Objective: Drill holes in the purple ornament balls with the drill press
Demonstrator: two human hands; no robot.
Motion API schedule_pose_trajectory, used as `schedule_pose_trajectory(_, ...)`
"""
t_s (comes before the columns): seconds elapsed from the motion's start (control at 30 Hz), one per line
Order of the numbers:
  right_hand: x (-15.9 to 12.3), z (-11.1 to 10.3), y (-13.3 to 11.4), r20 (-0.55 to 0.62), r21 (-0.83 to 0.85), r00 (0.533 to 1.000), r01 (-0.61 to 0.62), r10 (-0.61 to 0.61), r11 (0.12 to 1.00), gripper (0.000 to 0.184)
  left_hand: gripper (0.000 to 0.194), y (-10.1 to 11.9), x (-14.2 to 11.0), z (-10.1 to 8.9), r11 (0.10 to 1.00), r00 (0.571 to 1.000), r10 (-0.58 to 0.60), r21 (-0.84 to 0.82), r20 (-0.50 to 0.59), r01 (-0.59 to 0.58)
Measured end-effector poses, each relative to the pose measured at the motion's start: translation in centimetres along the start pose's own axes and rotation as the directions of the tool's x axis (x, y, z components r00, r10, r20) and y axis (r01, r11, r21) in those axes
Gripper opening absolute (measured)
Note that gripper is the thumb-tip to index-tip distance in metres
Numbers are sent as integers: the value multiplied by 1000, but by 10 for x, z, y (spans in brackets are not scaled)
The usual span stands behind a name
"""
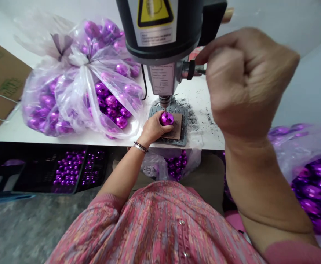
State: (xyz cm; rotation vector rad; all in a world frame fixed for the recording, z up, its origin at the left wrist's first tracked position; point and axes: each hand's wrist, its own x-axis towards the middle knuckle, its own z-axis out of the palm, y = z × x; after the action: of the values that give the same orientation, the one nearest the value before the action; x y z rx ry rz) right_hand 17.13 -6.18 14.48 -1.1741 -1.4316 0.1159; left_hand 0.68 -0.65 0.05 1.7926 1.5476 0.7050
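My left hand (155,128) is closed around a shiny purple faceted ball (167,118). The ball rests on a small brown board (178,126) on the grey base plate (184,113) of a bench drill press (160,58). Right above the ball is the drill bit with its chuck (165,99); whether the tip touches the ball I cannot tell. My right hand (240,80), large and close to the camera, is curled in a fist at the press's feed lever (201,71), most of which it hides.
Dark shavings (193,117) lie around the base on the white table (132,137). Clear plastic bags (80,80) of purple balls crowd the left, beside a cardboard box (0,80). Black crates (36,179) of balls stand lower left; another bag (309,146) is at right.
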Motion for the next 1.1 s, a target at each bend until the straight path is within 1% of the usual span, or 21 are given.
schedule_pose_trajectory(0.07, -12, 2, 6, -20, -22, 999, 24, -25, 999, 38, 59, 0, 0, 1, 1000, 1000, 17, 4, 11, -17)
schedule_pose_trajectory(0.2, -30, 5, 19, -51, -87, 996, 75, -79, 993, 38, 51, 1, -1, 1, 998, 999, 52, 39, 9, -52)
schedule_pose_trajectory(0.33, -39, 8, 29, -55, -153, 987, 144, -154, 978, 38, 52, 1, -2, 1, 998, 999, 40, 42, 1, -40)
schedule_pose_trajectory(0.43, -46, 12, 43, -76, -171, 972, 208, -223, 963, 37, 54, 0, -3, 2, 1000, 1000, 31, -1, 2, -31)
schedule_pose_trajectory(0.57, -60, 22, 66, -87, -150, 956, 265, -280, 952, 35, 55, 0, -3, 2, 998, 1000, 25, -50, -2, -25)
schedule_pose_trajectory(0.63, -65, 27, 71, -111, -114, 950, 280, -292, 953, 34, 55, 0, -3, 1, 999, 1000, 16, -34, 3, -16)
schedule_pose_trajectory(0.67, -65, 28, 69, -134, -93, 949, 273, -284, 957, 34, 54, -1, -4, 1, 1000, 1000, 13, -25, 5, -13)
schedule_pose_trajectory(0.73, -57, 27, 57, -176, -51, 955, 234, -240, 971, 37, 53, -2, -6, 1, 1000, 1000, 10, -21, 3, -10)
schedule_pose_trajectory(0.8, -38, 21, 37, -181, -6, 965, 190, -188, 982, 46, 51, -4, -9, 1, 999, 1000, 19, -45, -1, -19)
schedule_pose_trajectory(0.87, -11, 13, 17, -134, 41, 981, 149, -143, 988, 52, 48, -5, -12, 1, 995, 999, 35, -92, -8, -36)
schedule_pose_trajectory(0.9, 2, 10, 8, -78, 66, 992, 102, -97, 993, 47, 47, -5, -14, 1, 991, 999, 40, -125, -11, -41)
schedule_pose_trajectory(0.93, 14, 7, 2, -21, 90, 999, 30, -28, 995, 47, 46, -5, -16, 1, 986, 999, 45, -160, -13, -46)
schedule_pose_trajectory(1.0, 32, 4, -4, 37, 125, 998, -56, 51, 991, 44, 46, -5, -19, 0, 975, 999, 54, -218, -10, -55)
schedule_pose_trajectory(1.07, 40, 4, -3, 44, 159, 998, -48, 41, 986, 40, 48, -7, -25, -3, 976, 999, 39, -212, -16, -42)
schedule_pose_trajectory(1.1, 40, 4, -1, 43, 167, 999, -34, 27, 985, 39, 50, -9, -30, -5, 984, 999, 18, -175, -42, -25)
